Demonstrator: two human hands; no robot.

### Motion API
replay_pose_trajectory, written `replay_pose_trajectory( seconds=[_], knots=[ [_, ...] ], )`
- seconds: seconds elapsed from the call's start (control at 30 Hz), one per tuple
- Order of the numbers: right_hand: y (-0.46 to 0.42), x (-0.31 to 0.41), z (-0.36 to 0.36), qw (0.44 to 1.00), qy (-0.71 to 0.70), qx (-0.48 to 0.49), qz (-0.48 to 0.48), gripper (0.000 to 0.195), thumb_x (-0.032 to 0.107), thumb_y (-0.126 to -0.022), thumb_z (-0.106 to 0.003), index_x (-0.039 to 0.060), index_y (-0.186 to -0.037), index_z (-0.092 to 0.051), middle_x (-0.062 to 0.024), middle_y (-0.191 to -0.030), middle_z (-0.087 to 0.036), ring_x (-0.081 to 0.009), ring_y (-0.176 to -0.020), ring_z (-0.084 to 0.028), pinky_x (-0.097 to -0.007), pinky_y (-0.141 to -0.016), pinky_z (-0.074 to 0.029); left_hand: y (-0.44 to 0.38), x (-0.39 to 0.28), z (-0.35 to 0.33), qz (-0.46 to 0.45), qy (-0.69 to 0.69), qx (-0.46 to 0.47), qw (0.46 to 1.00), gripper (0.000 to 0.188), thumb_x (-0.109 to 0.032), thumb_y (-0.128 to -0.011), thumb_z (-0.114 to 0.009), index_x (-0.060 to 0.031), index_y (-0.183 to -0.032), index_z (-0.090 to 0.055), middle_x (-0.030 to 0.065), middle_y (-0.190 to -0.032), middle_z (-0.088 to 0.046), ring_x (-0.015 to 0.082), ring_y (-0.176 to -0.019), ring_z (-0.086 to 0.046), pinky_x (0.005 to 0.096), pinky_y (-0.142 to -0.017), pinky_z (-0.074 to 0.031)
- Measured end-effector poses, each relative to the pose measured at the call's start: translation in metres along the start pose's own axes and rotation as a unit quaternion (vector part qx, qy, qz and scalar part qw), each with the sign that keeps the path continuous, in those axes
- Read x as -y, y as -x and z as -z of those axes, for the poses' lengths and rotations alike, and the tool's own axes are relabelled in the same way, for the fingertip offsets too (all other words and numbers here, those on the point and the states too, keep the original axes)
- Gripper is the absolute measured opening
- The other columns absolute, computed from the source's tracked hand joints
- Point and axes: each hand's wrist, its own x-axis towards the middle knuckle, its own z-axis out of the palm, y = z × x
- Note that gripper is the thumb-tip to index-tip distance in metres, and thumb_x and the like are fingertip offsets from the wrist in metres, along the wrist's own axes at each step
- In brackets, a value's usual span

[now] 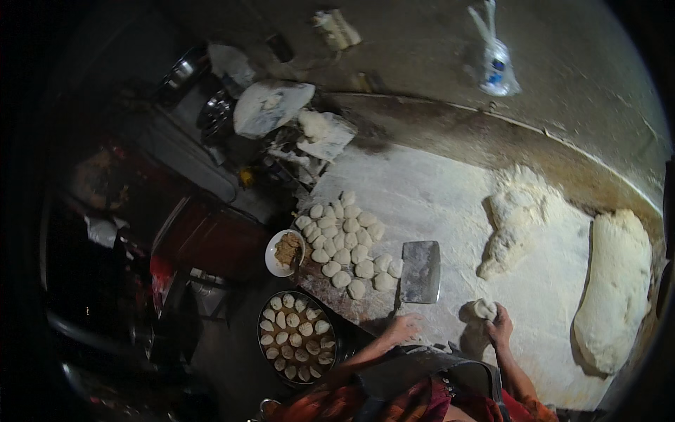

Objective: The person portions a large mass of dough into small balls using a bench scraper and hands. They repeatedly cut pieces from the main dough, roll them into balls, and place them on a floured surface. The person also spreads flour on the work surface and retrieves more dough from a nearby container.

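Note:
In my right hand (500,326) is a small lump of dough (484,309), held just over the floured work table (459,205). My left hand (405,328) is low over the near edge of the table, fingers apart, with nothing seen in it. Just beyond it lies a flat rectangular metal dough scraper (420,271). Left of the scraper, many small round dough pieces (343,257) lie in a cluster. A long thick roll of dough (614,290) rests at the table's right side. An irregular mass of dough and flour (509,227) sits between the roll and the scraper.
A white bowl (270,257) of brown filling stands at the table's left corner. Below it, a round pan (259,328) holds many shaped dough pieces. Floury bags or cloths (274,105) and metal bowls (216,113) are at the back left. A plastic bag (498,68) hangs on the wall.

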Motion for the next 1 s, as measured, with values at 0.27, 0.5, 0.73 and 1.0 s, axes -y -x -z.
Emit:
replay_pose_trajectory(
  seconds=[0.27,0.5,0.73,1.0],
  knots=[
    [0.023,0.161,-0.025,0.924,-0.253,0.264,0.11,0.094,0.002,-0.076,-0.074,0.006,-0.149,-0.015,-0.0132,-0.144,-0.034,-0.0253,-0.128,-0.042,-0.0368,-0.098,-0.044,-0.052,0.008,-0.014,-0.007,0.416,0.123,0.901,0.043,-0.033,-0.087,-0.068,-0.01,-0.121,-0.056,0.0015,-0.108,-0.063,0.0134,-0.093,-0.061,0.0309,-0.078,-0.052],
    [0.004,0.091,-0.024,0.967,-0.25,0.053,0.016,0.058,0.004,-0.085,-0.062,0.0029,-0.138,-0.04,-0.0147,-0.131,-0.05,-0.0235,-0.103,-0.059,-0.0345,-0.083,-0.051,-0.051,-0.047,0.101,-0.077,0.492,0.036,0.867,0.033,-0.033,-0.09,-0.062,-0.0092,-0.113,-0.061,0.0007,-0.1,-0.067,0.0157,-0.088,-0.065,0.0337,-0.08,-0.054],
    [0.04,0.041,-0.021,0.977,-0.201,0.004,-0.072,0.041,0.01,-0.087,-0.058,-0.0046,-0.125,-0.052,-0.015,-0.107,-0.064,-0.0193,-0.089,-0.063,-0.0301,-0.076,-0.051,-0.044,-0.271,0.331,-0.316,0.399,-0.163,0.846,0.058,-0.047,-0.087,-0.06,-0.0112,-0.131,-0.048,0.0059,-0.12,-0.056,0.0227,-0.109,-0.054,0.0399,-0.091,-0.048],
    [0.042,0.032,-0.052,0.959,-0.256,-0.033,-0.118,0.035,0.016,-0.09,-0.063,-0.005,-0.118,-0.056,-0.0106,-0.097,-0.066,-0.016,-0.078,-0.065,-0.0259,-0.062,-0.05,-0.052,-0.444,0.559,-0.381,0.172,-0.527,0.74,0.058,-0.025,-0.081,-0.074,-0.0014,-0.129,-0.05,0.0142,-0.124,-0.055,0.0252,-0.111,-0.055,0.0386,-0.091,-0.045]
  ],
)
